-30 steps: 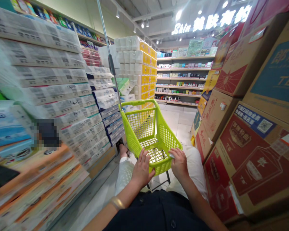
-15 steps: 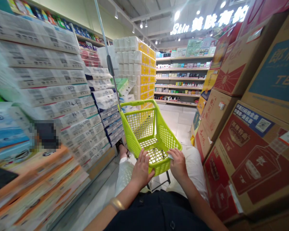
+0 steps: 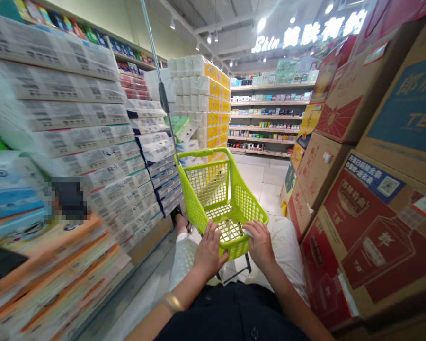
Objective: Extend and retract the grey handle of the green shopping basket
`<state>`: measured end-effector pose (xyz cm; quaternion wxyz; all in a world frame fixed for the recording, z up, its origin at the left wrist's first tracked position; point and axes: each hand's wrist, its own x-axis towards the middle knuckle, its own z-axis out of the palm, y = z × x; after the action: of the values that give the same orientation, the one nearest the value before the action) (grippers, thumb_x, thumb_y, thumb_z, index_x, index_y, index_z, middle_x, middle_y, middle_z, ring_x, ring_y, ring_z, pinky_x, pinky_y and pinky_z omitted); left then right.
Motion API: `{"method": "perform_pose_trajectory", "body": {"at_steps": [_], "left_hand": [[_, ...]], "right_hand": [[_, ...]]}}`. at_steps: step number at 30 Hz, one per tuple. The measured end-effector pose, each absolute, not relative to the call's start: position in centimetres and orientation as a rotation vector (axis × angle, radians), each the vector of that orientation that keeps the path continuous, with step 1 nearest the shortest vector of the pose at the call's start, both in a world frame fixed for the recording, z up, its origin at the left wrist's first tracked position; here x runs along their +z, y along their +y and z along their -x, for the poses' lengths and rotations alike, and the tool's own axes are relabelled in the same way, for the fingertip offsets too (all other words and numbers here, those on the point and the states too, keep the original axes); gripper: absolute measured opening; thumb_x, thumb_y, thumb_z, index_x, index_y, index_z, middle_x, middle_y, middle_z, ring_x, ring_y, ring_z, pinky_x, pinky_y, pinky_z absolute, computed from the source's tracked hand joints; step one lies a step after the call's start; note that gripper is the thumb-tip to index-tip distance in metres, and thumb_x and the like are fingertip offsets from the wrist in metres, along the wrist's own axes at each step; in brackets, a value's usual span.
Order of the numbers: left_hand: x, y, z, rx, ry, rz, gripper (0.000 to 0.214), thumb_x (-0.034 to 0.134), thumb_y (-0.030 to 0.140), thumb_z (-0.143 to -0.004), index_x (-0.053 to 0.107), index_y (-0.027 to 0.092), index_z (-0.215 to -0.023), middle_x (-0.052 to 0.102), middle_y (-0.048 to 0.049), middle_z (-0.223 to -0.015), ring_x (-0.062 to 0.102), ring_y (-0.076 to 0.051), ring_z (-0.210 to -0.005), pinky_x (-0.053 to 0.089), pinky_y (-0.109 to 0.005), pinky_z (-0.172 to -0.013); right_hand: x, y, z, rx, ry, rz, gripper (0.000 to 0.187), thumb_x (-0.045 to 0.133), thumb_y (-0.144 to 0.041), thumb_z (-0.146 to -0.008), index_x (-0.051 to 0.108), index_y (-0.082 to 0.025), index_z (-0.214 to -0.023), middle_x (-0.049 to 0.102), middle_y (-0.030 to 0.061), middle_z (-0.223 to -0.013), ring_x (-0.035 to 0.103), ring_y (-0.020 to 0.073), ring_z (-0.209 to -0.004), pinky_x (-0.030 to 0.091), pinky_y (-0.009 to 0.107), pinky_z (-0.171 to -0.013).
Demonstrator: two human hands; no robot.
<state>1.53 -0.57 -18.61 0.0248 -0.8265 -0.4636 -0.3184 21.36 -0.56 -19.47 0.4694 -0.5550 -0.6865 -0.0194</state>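
A lime-green plastic shopping basket with mesh walls stands tilted between my knees, its handle bar at the far side. My left hand grips its near left rim, fingers over the edge and thumb outside. At the near right corner, my right hand is closed over the rim. A small white piece shows at the fingertips of that hand; what it is I cannot tell. Through the basket's mesh floor the tiles show. A metal pole with a dark grip rises from the basket's far left corner.
Tall stacks of wrapped paper packs line the left side. Cardboard cartons are piled close on my right. Ahead are yellow-and-white paper rolls, a pale tiled aisle and shelves of small goods.
My right hand has shifted slightly left along the rim, and the white piece has moved with it. My left hand and the basket stay nearly where they were.
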Motion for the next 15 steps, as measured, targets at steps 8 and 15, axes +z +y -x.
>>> {"method": "perform_pose_trajectory", "body": {"at_steps": [8, 15], "left_hand": [[-18.7, -0.6, -1.4, -0.989, -1.427, 2.558, 0.045, 0.061, 0.02, -0.071, 0.044, 0.021, -0.113, 0.046, -0.0125, -0.133, 0.024, -0.033, -0.143, 0.037, -0.055, -0.111], [-18.7, -0.5, -1.4, -0.967, -1.428, 2.557, 0.047, 0.062, 0.021, -0.07, 0.044, 0.021, -0.113, 0.047, -0.0123, -0.133, 0.023, -0.033, -0.143, 0.037, -0.053, -0.111]], "right_hand": [[-19.0, -1.8, -18.8, 0.017, -1.82, 1.272, 0.054, 0.043, 0.003, -0.066, 0.069, -0.025, -0.103, 0.067, 0.0039, -0.111, 0.051, 0.0229, -0.122, 0.026, 0.047, -0.113], [-19.2, -1.1, -20.6, -0.031, -1.729, 1.388, 0.053, 0.041, 0.004, -0.065, 0.07, -0.025, -0.098, 0.069, 0.0027, -0.111, 0.051, 0.0233, -0.122, 0.023, 0.049, -0.112]]}}
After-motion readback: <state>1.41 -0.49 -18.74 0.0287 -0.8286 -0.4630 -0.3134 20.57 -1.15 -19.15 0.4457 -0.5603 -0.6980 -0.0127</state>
